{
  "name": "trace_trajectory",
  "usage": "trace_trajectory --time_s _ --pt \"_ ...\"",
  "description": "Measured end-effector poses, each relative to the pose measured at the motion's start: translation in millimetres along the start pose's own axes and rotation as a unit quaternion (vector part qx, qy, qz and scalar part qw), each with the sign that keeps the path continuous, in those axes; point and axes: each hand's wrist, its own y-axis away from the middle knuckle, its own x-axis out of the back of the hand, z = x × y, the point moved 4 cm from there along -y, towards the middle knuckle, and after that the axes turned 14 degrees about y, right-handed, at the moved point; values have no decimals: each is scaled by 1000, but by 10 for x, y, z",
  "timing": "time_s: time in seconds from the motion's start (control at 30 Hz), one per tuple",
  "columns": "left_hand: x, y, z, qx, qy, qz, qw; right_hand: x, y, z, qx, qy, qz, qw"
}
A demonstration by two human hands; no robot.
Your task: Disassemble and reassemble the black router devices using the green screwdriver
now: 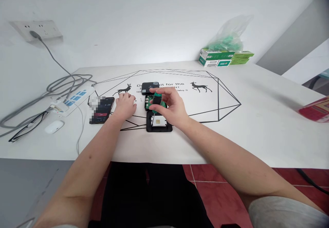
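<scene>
My right hand (171, 106) is closed around a green and black screwdriver (157, 99). Its thin shaft slants down toward a black plastic housing (159, 129) lying flat on the table; whether the tip touches a screw is too small to tell. Inside that housing sits a pale plate with a gold square. Just behind it is a green circuit board (147, 105), partly covered by my right fingers. A black square cover (147, 87) lies beyond the board. My left hand (125, 106) rests palm down on the table, fingers slightly bent and apart, between the phone and the board.
A phone (106, 108) lies left of my left hand. Farther left are a white power strip (79, 99), coiled grey cables (60, 80) and a white earbud case (54, 126). Green and white boxes (217, 58) under a plastic bag stand back right. A red package (315, 111) sits far right.
</scene>
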Motion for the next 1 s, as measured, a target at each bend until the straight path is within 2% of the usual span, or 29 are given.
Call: trace_trajectory --time_s 0.3,0.4,0.57,0.73,0.93,1.0 --pt "-70 -18 -21 -11 -4 -40 999 134 -57 -87 96 89 5 991" --pt "-70 -16 -21 -12 -5 -45 999 152 -73 -95 107 86 2 991" --pt "-72 -19 -14 -11 -8 -47 999 152 -78 -83 75 63 -3 995" --pt "-81 -26 -10 -18 -26 -37 999 140 -98 -49 69 77 34 994" --pt "-68 -20 6 -24 -20 -28 999 47 -56 45 -20 -30 26 999" --pt "-61 -15 20 -35 -9 -31 999 42 -28 56 -32 -29 41 998"
